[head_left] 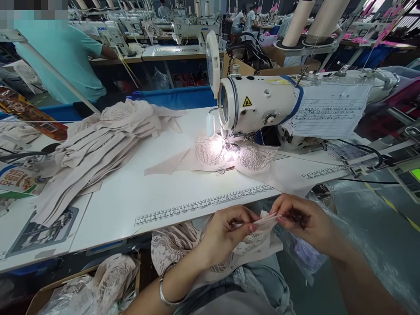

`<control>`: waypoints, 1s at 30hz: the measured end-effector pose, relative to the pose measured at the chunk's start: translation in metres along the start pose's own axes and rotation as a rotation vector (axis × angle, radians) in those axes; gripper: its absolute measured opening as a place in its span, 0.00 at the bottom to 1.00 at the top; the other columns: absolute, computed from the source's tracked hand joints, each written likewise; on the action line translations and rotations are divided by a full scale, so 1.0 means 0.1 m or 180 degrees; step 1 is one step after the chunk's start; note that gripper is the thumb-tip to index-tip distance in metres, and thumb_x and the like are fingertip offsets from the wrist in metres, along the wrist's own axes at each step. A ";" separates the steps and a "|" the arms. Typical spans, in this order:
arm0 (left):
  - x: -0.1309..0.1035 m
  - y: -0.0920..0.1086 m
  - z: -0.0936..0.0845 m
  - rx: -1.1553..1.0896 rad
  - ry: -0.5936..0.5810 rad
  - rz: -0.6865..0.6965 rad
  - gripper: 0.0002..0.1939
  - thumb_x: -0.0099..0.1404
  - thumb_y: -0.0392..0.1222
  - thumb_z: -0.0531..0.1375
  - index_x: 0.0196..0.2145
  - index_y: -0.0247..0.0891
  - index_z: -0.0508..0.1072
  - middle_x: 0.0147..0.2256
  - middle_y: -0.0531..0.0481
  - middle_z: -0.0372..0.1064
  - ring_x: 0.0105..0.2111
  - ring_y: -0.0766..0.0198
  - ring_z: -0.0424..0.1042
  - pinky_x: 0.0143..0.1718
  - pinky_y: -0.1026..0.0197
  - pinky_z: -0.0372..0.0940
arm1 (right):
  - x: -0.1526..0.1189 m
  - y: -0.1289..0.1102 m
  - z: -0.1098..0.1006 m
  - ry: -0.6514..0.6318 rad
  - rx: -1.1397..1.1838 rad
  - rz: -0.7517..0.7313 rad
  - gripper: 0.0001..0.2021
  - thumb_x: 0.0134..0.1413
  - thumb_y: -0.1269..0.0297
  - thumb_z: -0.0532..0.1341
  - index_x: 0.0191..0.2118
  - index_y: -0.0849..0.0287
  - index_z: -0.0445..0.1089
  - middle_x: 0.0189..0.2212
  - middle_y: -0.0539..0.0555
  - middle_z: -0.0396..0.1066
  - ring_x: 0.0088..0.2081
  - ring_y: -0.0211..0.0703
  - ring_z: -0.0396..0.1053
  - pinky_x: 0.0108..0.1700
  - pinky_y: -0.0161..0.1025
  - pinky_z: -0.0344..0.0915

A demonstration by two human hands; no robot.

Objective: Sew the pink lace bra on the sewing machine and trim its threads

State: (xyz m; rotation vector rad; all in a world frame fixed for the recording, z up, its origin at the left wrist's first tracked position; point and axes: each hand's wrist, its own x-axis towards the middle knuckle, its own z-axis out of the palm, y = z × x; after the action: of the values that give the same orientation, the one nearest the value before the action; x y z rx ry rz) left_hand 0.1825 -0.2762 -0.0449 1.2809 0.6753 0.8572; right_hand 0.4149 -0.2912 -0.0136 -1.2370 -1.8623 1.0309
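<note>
Rows of sewing tables behind

left hand: bare, painted nails | wrist: silver bangle | right hand: bare

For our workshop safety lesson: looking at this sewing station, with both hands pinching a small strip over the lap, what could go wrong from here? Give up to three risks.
1. The left hand and right hand pinch the thin strip only by the fingertips; it might slip.
2. A lace piece lies under the sewing machine unattended; it could shift.
3. The fabric stack leans loosely on the table and may slide.
</note>
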 end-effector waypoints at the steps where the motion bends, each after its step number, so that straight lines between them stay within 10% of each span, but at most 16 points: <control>1: 0.00 0.00 0.01 -0.0092 0.0003 -0.0119 0.18 0.65 0.50 0.65 0.25 0.37 0.68 0.37 0.42 0.76 0.33 0.63 0.72 0.33 0.63 0.66 | -0.01 0.00 0.00 0.0036 0.0036 0.0033 0.16 0.64 0.53 0.60 0.28 0.56 0.67 0.32 0.54 0.71 0.21 0.32 0.57 0.22 0.34 0.57; 13: 0.08 0.07 0.06 -0.0097 0.0028 -0.0307 0.12 0.58 0.35 0.62 0.25 0.39 0.60 0.34 0.48 0.74 0.28 0.68 0.69 0.26 0.68 0.65 | -0.03 -0.10 0.03 0.0292 0.0217 0.0218 0.11 0.63 0.57 0.62 0.31 0.55 0.64 0.31 0.52 0.69 0.26 0.36 0.64 0.26 0.33 0.62; 18: 0.09 0.16 0.12 0.0923 -0.0053 0.0072 0.16 0.58 0.39 0.68 0.44 0.42 0.71 0.40 0.47 0.77 0.39 0.58 0.74 0.37 0.62 0.68 | -0.06 -0.23 0.07 0.0371 0.0021 0.0478 0.09 0.62 0.55 0.62 0.35 0.54 0.66 0.27 0.49 0.67 0.24 0.36 0.61 0.25 0.34 0.62; 21: 0.11 0.15 0.20 0.1608 0.0128 0.0281 0.05 0.62 0.42 0.67 0.35 0.40 0.77 0.30 0.49 0.76 0.33 0.59 0.71 0.34 0.61 0.63 | -0.07 -0.30 0.10 0.0292 0.0006 0.0466 0.10 0.62 0.55 0.61 0.34 0.54 0.65 0.23 0.47 0.63 0.21 0.34 0.58 0.22 0.32 0.57; 30: 0.19 0.23 0.18 0.0202 0.0051 -0.0958 0.20 0.60 0.56 0.65 0.26 0.34 0.73 0.16 0.58 0.54 0.17 0.73 0.49 0.17 0.67 0.49 | -0.04 -0.16 0.04 0.0989 -0.0078 0.0320 0.18 0.67 0.50 0.55 0.30 0.55 0.72 0.23 0.51 0.67 0.21 0.36 0.61 0.23 0.35 0.58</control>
State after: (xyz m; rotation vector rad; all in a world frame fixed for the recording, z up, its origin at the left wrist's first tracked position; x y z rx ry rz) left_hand 0.2036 -0.2684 -0.0186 1.1918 0.8883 0.6036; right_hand 0.4064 -0.3001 -0.0017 -1.4284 -1.5917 0.8150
